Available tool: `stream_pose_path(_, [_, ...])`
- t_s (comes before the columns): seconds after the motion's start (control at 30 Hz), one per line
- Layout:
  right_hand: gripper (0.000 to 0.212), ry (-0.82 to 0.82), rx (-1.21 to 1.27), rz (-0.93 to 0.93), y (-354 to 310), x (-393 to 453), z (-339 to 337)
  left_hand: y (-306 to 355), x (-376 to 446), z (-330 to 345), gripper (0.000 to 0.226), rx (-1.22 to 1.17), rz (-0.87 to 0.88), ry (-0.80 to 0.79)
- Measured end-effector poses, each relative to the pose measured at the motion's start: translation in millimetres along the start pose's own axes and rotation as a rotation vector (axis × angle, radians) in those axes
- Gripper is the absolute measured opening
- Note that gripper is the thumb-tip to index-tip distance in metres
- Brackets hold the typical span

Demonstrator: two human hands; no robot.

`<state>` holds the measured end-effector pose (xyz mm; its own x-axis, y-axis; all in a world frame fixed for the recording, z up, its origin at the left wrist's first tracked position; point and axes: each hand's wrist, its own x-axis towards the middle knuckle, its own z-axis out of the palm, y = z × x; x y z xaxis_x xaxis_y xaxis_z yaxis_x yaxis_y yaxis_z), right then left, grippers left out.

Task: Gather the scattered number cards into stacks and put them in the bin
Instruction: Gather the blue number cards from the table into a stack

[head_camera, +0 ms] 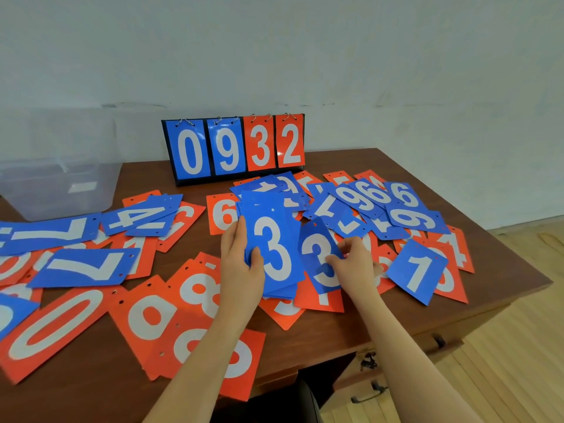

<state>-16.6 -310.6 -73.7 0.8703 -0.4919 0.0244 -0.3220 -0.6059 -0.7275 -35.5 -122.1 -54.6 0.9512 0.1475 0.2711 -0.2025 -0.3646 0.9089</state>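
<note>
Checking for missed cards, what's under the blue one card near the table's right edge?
Under the blue 1 card lie red cards, their white digits mostly covered and unreadable. Anything beneath those is hidden.

Cards (276,245) look like smooth, slightly glossy plastic; the bin (58,190) is cloudy translucent plastic; the tabletop (189,264) is smooth brown wood.

Scattered cards (76,267) crowd the way to the bin (58,190); above lies open.
</note>
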Motion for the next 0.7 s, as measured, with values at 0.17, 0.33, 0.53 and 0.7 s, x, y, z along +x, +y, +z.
stream_pose_path(0.17, [0.017,0.192,0.409,-0.093,-11,-2,-14,0,6,-3,0.057,-0.012,-0.029,0.035])
stream_pose_path(0.33, [0.021,0.230,0.773,-0.095,-26,-22,-19,5,6,5,0.055,-0.054,-0.042,0.027])
stream_pose_path(0.53, [0.021,0.241,0.723,-0.183,-28,-42,-10,24,-7,22,0.052,-0.156,-0.049,-0.072])
stream_pose_path(0.7, [0.022,0.238,0.570,-0.223,-16,-39,-14,38,-18,43,0.058,-0.162,-0.020,-0.135])
